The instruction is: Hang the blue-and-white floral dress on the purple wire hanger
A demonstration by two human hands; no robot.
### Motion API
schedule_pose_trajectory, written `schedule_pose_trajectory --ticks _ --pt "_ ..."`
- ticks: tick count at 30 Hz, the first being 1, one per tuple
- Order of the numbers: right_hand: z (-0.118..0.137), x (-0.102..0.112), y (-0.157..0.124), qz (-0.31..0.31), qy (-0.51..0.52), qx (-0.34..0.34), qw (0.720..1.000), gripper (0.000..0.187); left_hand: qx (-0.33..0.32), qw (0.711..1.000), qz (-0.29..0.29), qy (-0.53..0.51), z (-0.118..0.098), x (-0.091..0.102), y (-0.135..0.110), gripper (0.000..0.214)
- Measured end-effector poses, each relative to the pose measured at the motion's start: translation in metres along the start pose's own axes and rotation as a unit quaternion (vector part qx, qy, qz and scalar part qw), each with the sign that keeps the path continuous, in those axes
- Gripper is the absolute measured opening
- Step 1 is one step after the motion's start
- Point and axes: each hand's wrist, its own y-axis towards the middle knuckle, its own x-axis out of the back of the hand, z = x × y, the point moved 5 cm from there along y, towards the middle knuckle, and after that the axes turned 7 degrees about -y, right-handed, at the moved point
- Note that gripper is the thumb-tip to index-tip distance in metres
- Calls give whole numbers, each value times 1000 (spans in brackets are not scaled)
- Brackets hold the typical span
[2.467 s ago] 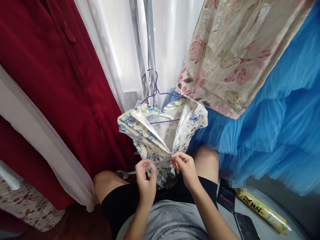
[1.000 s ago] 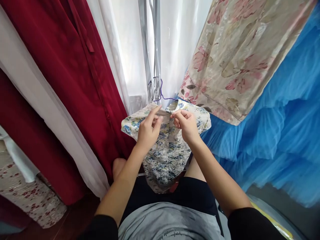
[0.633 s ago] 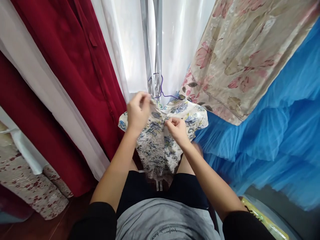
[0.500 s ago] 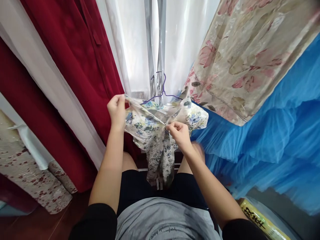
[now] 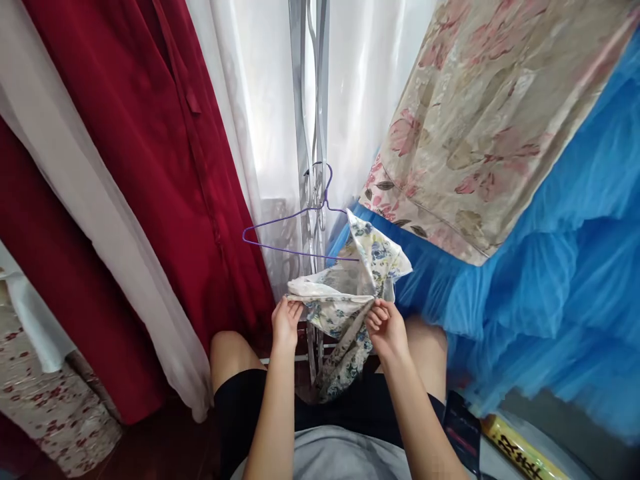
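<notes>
A thin white blouse (image 5: 383, 257) with a blue, yellow and green flower print hangs by its right shoulder from a purple hanger (image 5: 280, 220). The hanger's left arm is bare. My left hand (image 5: 286, 321) pinches the blouse's loose left edge below that bare arm. Closed on the front edge near the middle is my right hand (image 5: 386, 327), and the cloth between the two hands is pulled taut. The lower part of the blouse droops, bunched, between my knees.
Grey metal rack bars (image 5: 313, 87) stand straight ahead before a white curtain (image 5: 260, 100). Red cloth (image 5: 135, 167) hangs to the left. A floral beige cloth (image 5: 480, 147) and ruffled blue tulle (image 5: 500, 293) are on the right. A yellow package (image 5: 520, 447) lies lower right.
The blouse's left shoulder has come off the hanger, baring its left arm. My left hand has moved down and right with the cloth; my right hand has also shifted down and right.
</notes>
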Motion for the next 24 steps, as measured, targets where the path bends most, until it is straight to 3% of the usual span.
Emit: schedule_pose_trajectory --ticks 3,6,8,10,13,16,19,21,24 --pt "4 33 7 -85 7 28 996 17 -20 997 49 48 10 -18 -17 24" --pt "8 34 0 -102 -43 77 991 16 -92 962 178 184 3 -61 -48 26" --pt "11 16 -12 -21 -148 121 981 21 -126 921 257 266 3 -90 -76 27" --pt "8 -9 -27 112 -248 130 953 29 -139 897 297 297 7 -110 -98 25" --pt "1 -30 -48 252 -271 66 927 42 -131 889 305 316 11 -122 -111 25" --pt "2 -33 -60 310 -241 -15 919 44 -4 892 334 306 17 -114 -110 37" --pt "19 -23 -64 323 -220 -56 919 48 117 855 399 310 23 -92 -118 50" --pt "37 -12 -63 318 -230 -50 919 39 146 807 425 383 25 -66 -124 49" --pt "66 -2 -58 329 -278 -31 902 32 144 702 442 540 20 -23 -118 45"
